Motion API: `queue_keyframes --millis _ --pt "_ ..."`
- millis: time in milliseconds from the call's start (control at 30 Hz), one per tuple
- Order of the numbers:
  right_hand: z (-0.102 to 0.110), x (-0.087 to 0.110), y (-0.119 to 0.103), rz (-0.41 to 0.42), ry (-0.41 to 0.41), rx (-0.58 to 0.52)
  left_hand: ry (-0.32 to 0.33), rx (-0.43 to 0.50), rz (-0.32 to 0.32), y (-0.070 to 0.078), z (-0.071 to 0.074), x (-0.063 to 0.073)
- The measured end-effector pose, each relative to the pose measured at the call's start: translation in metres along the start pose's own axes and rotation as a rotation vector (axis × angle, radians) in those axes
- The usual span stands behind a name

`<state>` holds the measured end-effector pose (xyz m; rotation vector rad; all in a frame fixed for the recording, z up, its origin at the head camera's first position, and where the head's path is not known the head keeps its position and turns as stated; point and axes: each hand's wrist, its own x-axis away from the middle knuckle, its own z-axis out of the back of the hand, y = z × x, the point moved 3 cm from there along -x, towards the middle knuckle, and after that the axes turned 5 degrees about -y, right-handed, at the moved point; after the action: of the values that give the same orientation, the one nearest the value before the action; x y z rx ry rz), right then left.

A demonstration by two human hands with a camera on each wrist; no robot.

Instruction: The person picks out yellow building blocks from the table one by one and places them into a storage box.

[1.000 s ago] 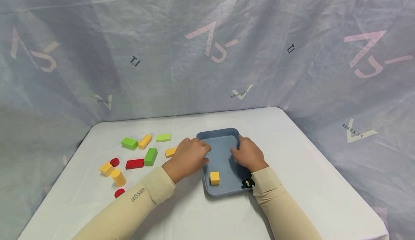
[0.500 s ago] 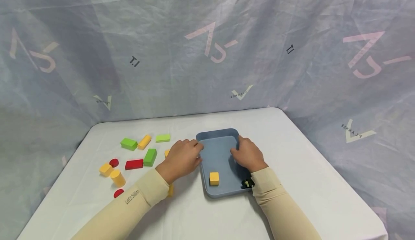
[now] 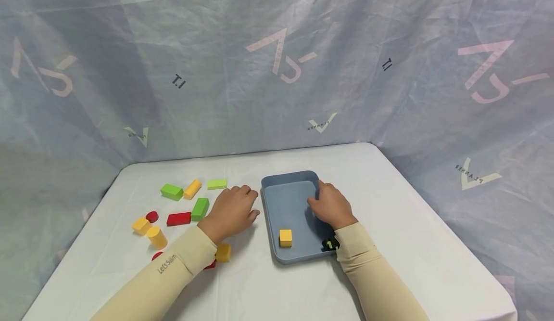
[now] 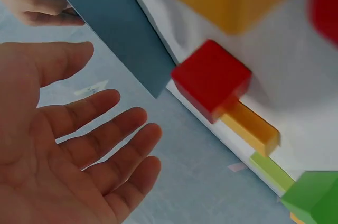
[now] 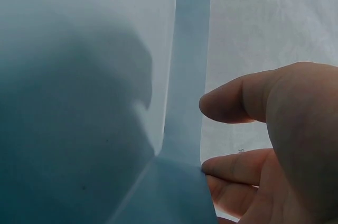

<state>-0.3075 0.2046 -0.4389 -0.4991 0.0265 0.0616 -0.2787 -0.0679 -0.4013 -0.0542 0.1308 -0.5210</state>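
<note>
My right hand [image 3: 333, 207] grips the right side wall of a blue-grey tray [image 3: 289, 180], with the thumb on the inner side in the head view. In the right wrist view, fingers lie behind the wall [image 5: 190, 76]. A yellow cube [image 3: 285, 237] sits in the tray's near left corner. Left of the tray, my left hand [image 3: 232, 210] hovers over the table with fingers spread, holding nothing. Around it in the left wrist view are a red block [image 4: 211, 78], a yellow bar [image 4: 252, 128] and a green block [image 4: 314, 197]. A yellow block [image 3: 223, 252] shows beside the left cuff.
On the table's left side lie green blocks [image 3: 172, 192], a yellow half-round bar [image 3: 192, 189], a red block [image 3: 179, 219], a yellow cylinder [image 3: 157, 237] and red discs [image 3: 152, 216]. A small black object [image 3: 330, 244] shows beside the right cuff. Printed grey cloth [image 3: 242, 95] hangs behind.
My left hand has moved left, from over the tray's left rim to the table beside it. A yellow block and a red piece now show by its cuff. The right hand stays put.
</note>
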Motion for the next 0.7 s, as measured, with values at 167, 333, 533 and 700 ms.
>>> queue_keyframes --millis 167,333,533,700 --pt "0.001 0.000 0.000 -0.005 -0.003 -0.006 -0.025 0.026 0.037 -0.009 -0.002 0.001" --pt "0.001 0.000 0.000 -0.007 -0.004 -0.011 0.013 0.018 0.028 -0.017 -0.003 0.002" --pt "0.000 -0.001 0.001 -0.008 -0.001 -0.011 -0.012 0.043 0.047 -0.024 -0.004 -0.001" --pt "-0.001 -0.002 0.002 -0.009 -0.002 -0.008 -0.039 0.055 0.060 -0.026 -0.003 -0.003"
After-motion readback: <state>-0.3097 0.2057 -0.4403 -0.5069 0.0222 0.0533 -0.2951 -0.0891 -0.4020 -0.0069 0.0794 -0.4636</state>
